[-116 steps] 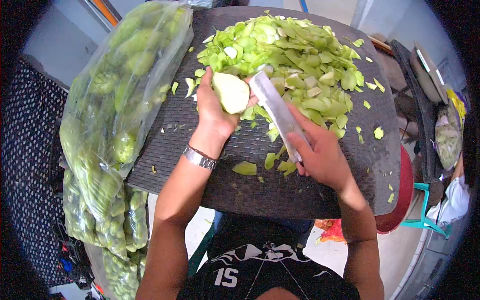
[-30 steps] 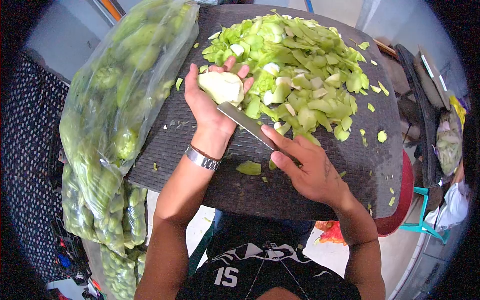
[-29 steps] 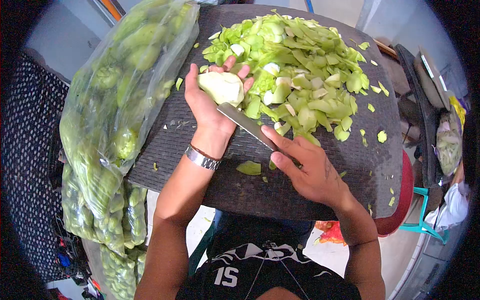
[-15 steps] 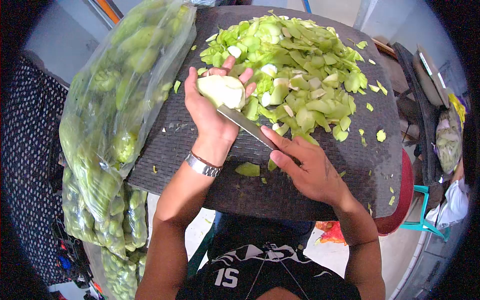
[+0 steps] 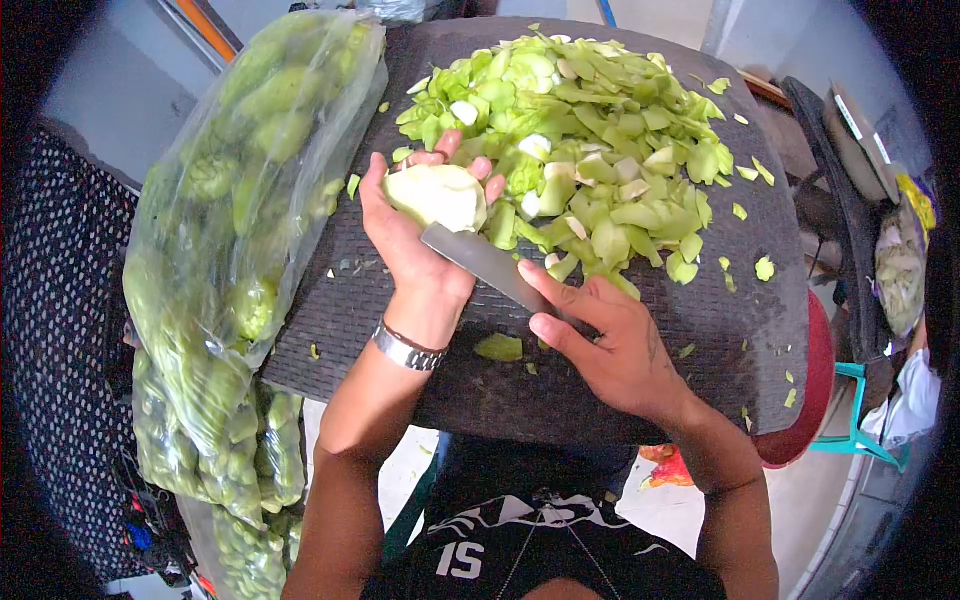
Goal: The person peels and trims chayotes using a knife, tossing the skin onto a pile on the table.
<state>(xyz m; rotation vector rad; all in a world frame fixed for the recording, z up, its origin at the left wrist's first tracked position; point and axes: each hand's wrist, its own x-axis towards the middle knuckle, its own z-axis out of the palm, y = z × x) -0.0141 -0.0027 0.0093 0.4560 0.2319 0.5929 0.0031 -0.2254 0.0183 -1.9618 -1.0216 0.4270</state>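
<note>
Since the earliest frame, you'd brought the knife [image 5: 480, 265] down from beside the peeled vegetable [image 5: 440, 196] to a slant below it, tip over your left hand [image 5: 415, 250]. Dark, woven-textured table [image 5: 335, 305] filled most of the view. Clear plastic bag [image 5: 250, 180] of green vegetables lay along its left side. Peel pile [image 5: 620, 150] sat beyond your hands, spreading right. Your left hand was palm up, part-open, fingers spread and curled loosely behind the peeled vegetable. Your right hand [image 5: 620, 345] was closed on the knife, index finger stretched toward the blade, thumb on the near side; handle mostly hidden by the grip. Couldn't tell whether the blade touched palm or vegetable. Peeled vegetable, pale all over its visible side, rested in your left palm. Metal-banded watch [image 5: 408, 350] circled your left wrist. Loose peel piece [image 5: 499, 347] lay on the table just below the blade.
</note>
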